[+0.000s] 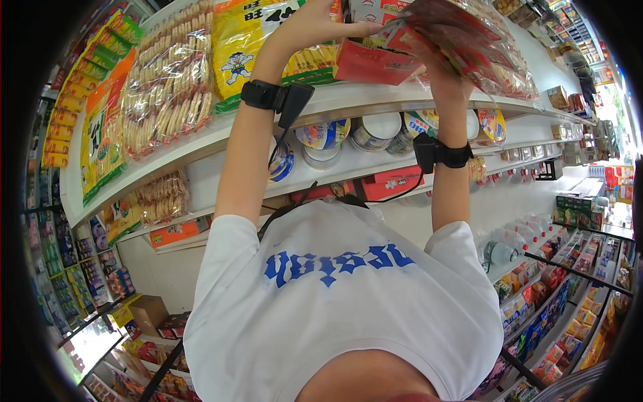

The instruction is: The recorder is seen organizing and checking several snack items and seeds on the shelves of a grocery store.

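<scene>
My left hand (317, 21) reaches over an open red cardboard box (377, 63) on the upper shelf. Its thumb lies across the box's open top, while the fingers are mostly cut off by the picture's upper edge. Inside the box, red and white packets (374, 14) show. My right hand (444, 70) grips a bunch of dark red, shiny packets (462, 35) just right of the box. Those packets are blurred and cover much of the hand. Left of the box lies a large yellow snack bag (251, 30) with a cartoon figure.
Clear bags of wrapped rice crackers (168, 85) fill the left of the white shelf (176, 173). Instant noodle tubs (377, 130) stand one shelf below. Large water bottles (507, 246) and racks of packaged snacks (577, 321) are at right. Cables hang from both wristbands.
</scene>
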The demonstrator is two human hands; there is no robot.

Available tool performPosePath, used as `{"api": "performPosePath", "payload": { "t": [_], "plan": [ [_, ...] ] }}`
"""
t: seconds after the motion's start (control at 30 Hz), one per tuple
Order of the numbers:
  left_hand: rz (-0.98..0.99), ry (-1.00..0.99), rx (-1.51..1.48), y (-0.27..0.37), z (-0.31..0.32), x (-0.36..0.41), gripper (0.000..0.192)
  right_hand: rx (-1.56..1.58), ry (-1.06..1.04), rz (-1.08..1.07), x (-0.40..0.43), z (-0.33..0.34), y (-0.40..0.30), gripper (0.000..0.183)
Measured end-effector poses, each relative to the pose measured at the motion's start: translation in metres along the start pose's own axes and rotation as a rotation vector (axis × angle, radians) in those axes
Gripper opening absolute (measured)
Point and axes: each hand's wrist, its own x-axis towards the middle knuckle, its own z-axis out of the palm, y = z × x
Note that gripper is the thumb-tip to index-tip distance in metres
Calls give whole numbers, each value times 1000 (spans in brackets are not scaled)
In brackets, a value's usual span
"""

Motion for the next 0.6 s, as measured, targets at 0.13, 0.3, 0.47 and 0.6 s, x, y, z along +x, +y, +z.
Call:
{"api": "performPosePath", "payload": {
  "t": [0.13,0.3,0.47,0.6],
  "plan": [
    [-15,27,200,-5,0,3,68,-73,-32,-33,8,-1,-4,31],
    [82,41,335,-23,-2,2,68,-162,-184,-254,6,2,0,43],
    [79,23,162,-21,-5,-3,64,212,-306,67,24,1,-34,26],
    [-21,22,-142,-10,-9,-20,63,219,-283,141,17,4,-30,25]
  ]
}}
